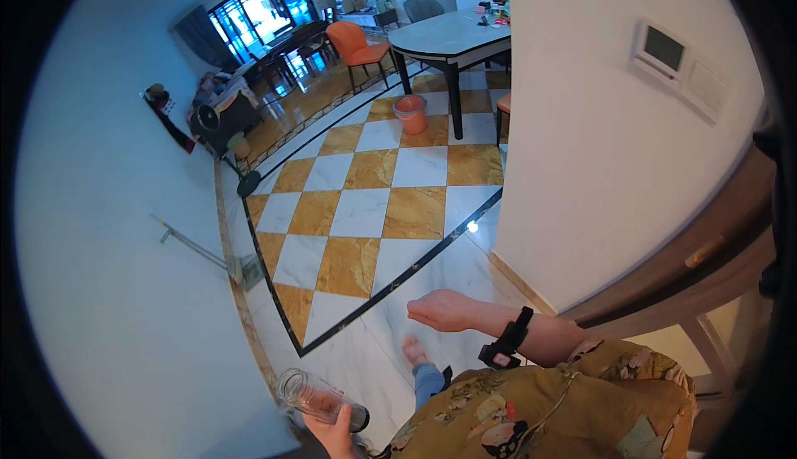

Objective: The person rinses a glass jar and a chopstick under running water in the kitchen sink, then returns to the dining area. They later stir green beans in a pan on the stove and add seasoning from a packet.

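At the bottom left of the view, my left hand [334,429] is wrapped around a clear glass jar or bottle [317,397]. The vessel tilts, its wide mouth towards the upper left and its dark end at the lower right. Out in front of my body is my right hand [438,311], its fingers bent together; whether anything lies inside them cannot be told. A black strap with a small device [503,354] sits on the right forearm. One bare foot [414,350] shows on the marble floor between the hands.
White walls flank the passage, with a thermostat panel [665,48] on the right one. A long-handled dustpan [246,271] stands by the left wall, near a standing fan [249,183]. Farther off are an orange bin [411,115], a table [445,34] and an orange chair [355,45]. A wooden door [672,272] is at right.
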### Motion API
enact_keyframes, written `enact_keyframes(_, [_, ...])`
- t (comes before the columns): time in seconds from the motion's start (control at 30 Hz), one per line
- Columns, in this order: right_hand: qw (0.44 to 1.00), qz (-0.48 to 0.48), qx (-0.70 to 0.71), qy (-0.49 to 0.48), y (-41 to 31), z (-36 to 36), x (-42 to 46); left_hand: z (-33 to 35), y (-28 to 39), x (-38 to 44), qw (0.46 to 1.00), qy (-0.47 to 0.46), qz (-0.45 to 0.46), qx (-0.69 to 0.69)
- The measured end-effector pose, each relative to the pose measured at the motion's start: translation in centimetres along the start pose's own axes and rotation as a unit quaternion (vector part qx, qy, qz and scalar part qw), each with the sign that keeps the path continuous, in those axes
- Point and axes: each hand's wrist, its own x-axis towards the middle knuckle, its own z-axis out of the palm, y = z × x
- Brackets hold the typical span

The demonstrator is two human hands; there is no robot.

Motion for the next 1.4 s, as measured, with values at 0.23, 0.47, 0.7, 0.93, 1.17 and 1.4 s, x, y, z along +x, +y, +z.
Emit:
enact_keyframes(0.23, [0.984, 0.173, -0.029, 0.014, 15.2, -3.9, 9.7, 2.5, -3.9, 25.6, 0.993, -0.085, 0.011, 0.076])
enact_keyframes(0.47, [0.947, 0.266, 0.016, 0.181, 22.4, -12.5, 17.6, 16.1, -4.1, 49.4, 0.982, -0.185, -0.028, 0.02])
enact_keyframes(0.7, [0.927, 0.305, 0.058, 0.211, 37.8, -21.3, 25.1, 34.8, -6.9, 65.1, 0.952, -0.304, -0.03, -0.018])
enact_keyframes(0.93, [0.945, 0.133, 0.176, 0.242, 48.8, -40.5, 39.0, 52.7, -4.4, 77.2, 0.946, -0.323, 0.037, -0.002])
enact_keyframes(1.17, [0.952, -0.021, 0.234, 0.196, 54.4, -48.6, 49.9, 68.9, -3.9, 87.1, 0.921, -0.379, 0.086, 0.023])
enact_keyframes(1.4, [0.937, 0.106, 0.227, 0.242, 67.6, -58.6, 55.9, 85.1, -8.4, 100.2, 0.875, -0.478, 0.076, -0.031])
